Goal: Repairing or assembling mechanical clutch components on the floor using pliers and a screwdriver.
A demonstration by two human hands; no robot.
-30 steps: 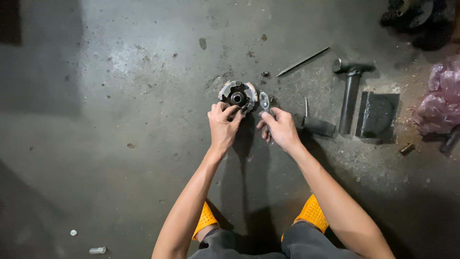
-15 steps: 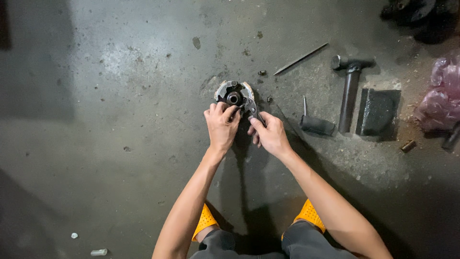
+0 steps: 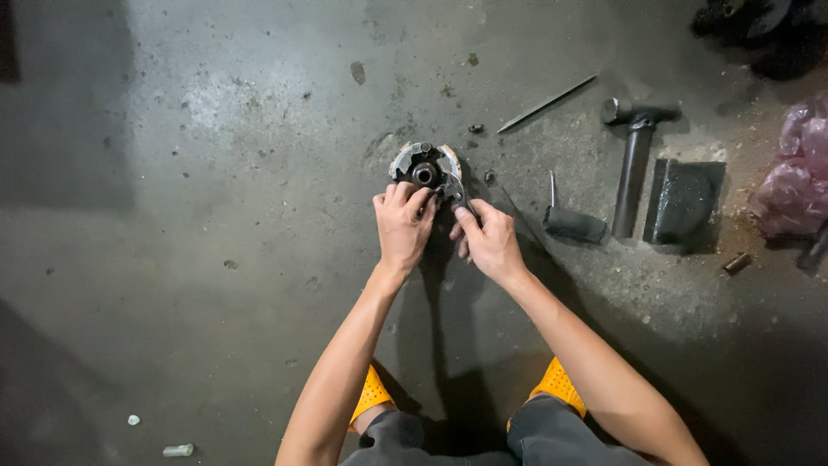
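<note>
The round metal part (image 3: 424,166) lies on the grey concrete floor (image 3: 216,216) right in front of you, a dark hub with a hole at its centre and pale worn patches on its rim. Your left hand (image 3: 404,226) is curled over its near edge, fingers bent and pressing on it. Your right hand (image 3: 487,242) sits just beside, pinched closed around a small shiny metal piece (image 3: 452,188) that touches the part's right side (what kind of piece it is, you cannot tell from here). To your right, well apart from the part, lie a hammer (image 3: 636,155), a dark metal block (image 3: 683,200), a short black-handled tool (image 3: 573,221) and a thin metal rod (image 3: 547,103). A pink plastic bag (image 3: 798,177) sits at the far right edge.
</note>
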